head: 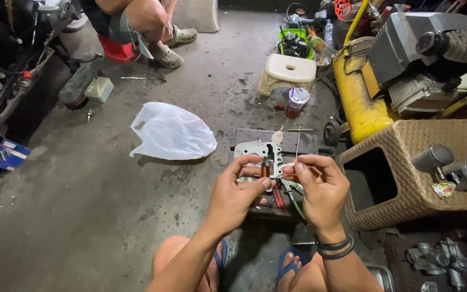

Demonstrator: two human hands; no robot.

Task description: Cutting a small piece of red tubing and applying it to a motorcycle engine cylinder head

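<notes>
My left hand (238, 190) pinches a small copper-coloured cylindrical part (266, 170) between thumb and fingers, just above a grey metal engine part (256, 149) that lies on a dark slab on the floor. My right hand (319, 181) grips a thin metal rod (298, 141) that stands upright from its fingertips, close beside the copper part. The two hands nearly touch. My knees and blue sandals show below.
A white plastic bag (172, 132) lies on the concrete to the left. A woven brown stool (417, 167) holds metal cylinders on the right, behind it a yellow compressor (359, 92). A white stool (288, 72), a drink cup (296, 102) and another person's legs (152, 24) are farther back.
</notes>
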